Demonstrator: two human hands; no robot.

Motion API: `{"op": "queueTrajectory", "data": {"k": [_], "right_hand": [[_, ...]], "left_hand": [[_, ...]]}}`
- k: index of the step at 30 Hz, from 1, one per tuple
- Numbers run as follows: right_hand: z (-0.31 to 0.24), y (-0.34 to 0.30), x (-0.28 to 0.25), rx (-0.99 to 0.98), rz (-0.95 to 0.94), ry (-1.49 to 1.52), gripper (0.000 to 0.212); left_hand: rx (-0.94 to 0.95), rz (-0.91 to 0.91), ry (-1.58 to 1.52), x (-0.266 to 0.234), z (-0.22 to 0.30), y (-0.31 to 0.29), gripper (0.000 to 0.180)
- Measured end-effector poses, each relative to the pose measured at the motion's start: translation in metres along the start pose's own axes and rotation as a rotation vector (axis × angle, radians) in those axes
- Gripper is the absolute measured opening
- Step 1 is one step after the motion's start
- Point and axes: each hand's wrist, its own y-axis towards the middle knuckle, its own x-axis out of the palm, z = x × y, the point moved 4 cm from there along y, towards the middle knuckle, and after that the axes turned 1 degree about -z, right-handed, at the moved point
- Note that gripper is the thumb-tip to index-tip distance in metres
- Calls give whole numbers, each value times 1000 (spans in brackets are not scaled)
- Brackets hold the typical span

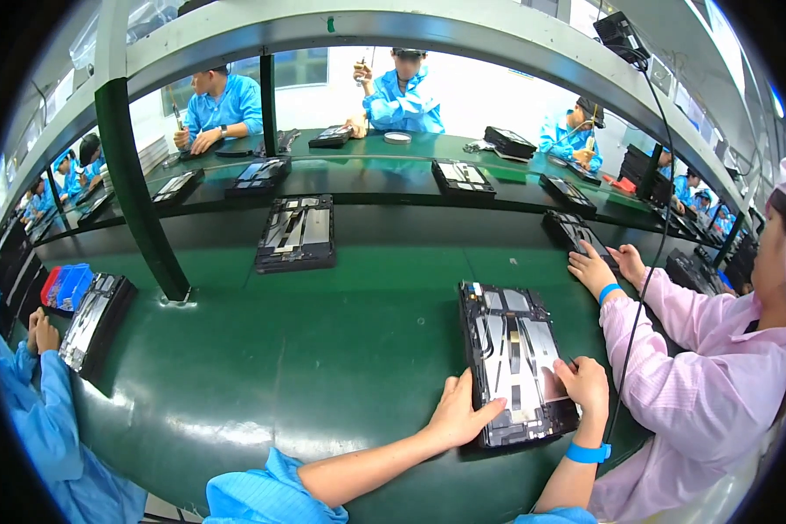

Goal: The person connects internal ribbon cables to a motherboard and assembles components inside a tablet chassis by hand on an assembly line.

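In front of me on the green bench lies a thick, black-edged block that looks like a stack of opened tablets. Its top face shows silver battery panels, black ribbon cables and a circuit strip. My left hand grips the lower left corner, thumb on the top face and fingers along the side. At the lower right edge, my right hand has its thumb on the rim and its fingers curled beside it; a blue band circles that wrist. The undersides of the fingers are hidden.
A similar stack stands farther back. A pink-sleeved person at right handles another stack. Blue-sleeved arms are at left near a blue bin. A dark post and hanging cable cross the bench.
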Motion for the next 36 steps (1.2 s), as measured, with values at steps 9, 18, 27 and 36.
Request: {"op": "queueTrajectory", "data": {"k": [9, 18, 27, 36], "right_hand": [[-57, -30, -1, -252, -357, 881, 23], [-132, -121, 70, -866, -1036, 481, 39], [-186, -84, 56, -759, -471, 72, 34], [-211, -72, 65, -755, -428, -106, 37]], "left_hand": [[-211, 26, -917, -72, 2, -59, 63], [-442, 248, -620, -125, -30, -207, 56], [-170, 162, 673, -133, -1, -261, 71], [-37, 219, 365, -122, -5, -266, 68]]}}
